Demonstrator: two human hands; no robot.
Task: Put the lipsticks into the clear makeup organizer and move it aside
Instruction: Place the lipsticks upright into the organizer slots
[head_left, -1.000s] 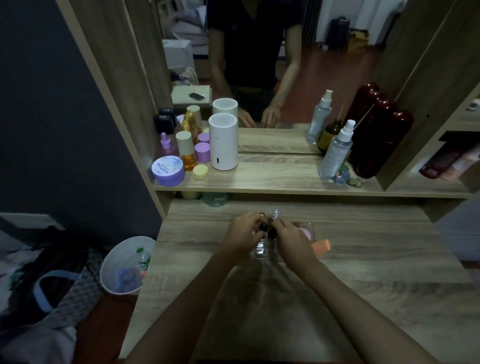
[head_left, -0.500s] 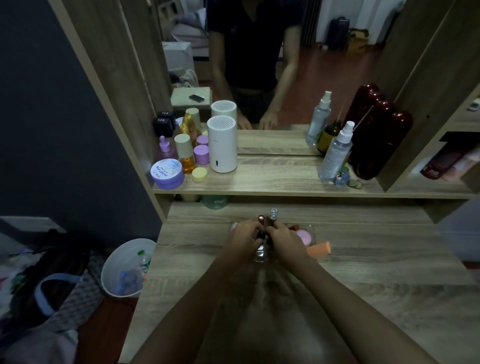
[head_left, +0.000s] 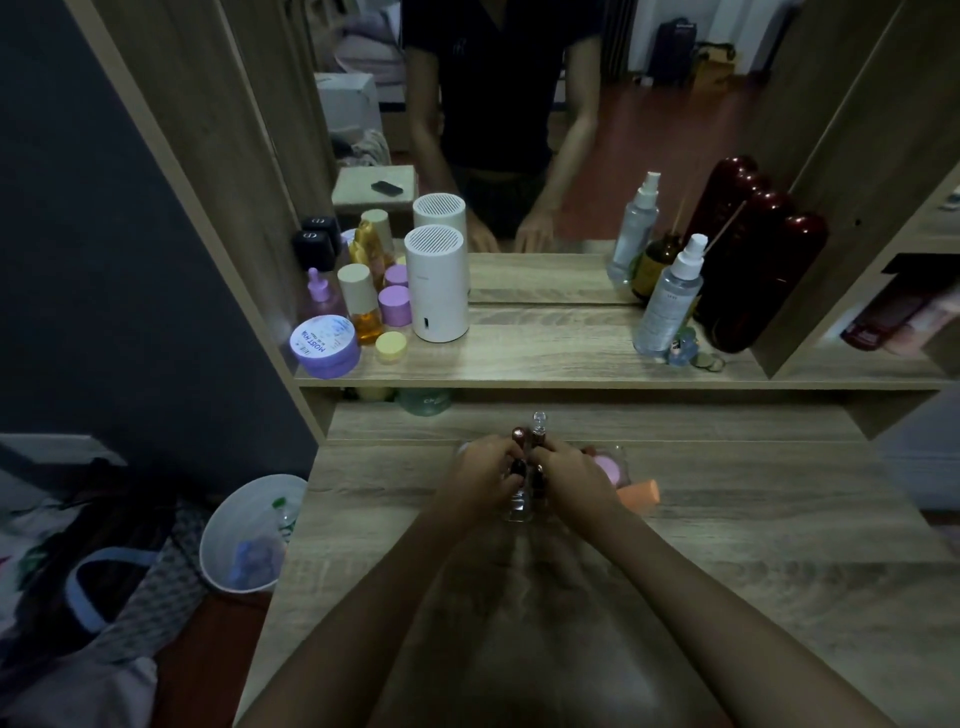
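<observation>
Wood-grain desk (head_left: 727, 519), white speaker (head_left: 435, 283), lilac jar (head_left: 325, 345), orange sponge (head_left: 641, 496), dark red bottles (head_left: 758, 270)

organizer (head_left: 519, 512) on desk (head_left: 727, 545) centre | sponge (head_left: 640, 498) right | bin (head_left: 249, 540) left

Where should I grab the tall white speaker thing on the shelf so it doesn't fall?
Hold the white cylinder around its smooth middle, coming from the front right, where the shelf is bare. It stands upright and is tall and round, so a wrap around the body should keep it steady. The jars crowd its left side, and the slotted top gives little to hold.
</observation>
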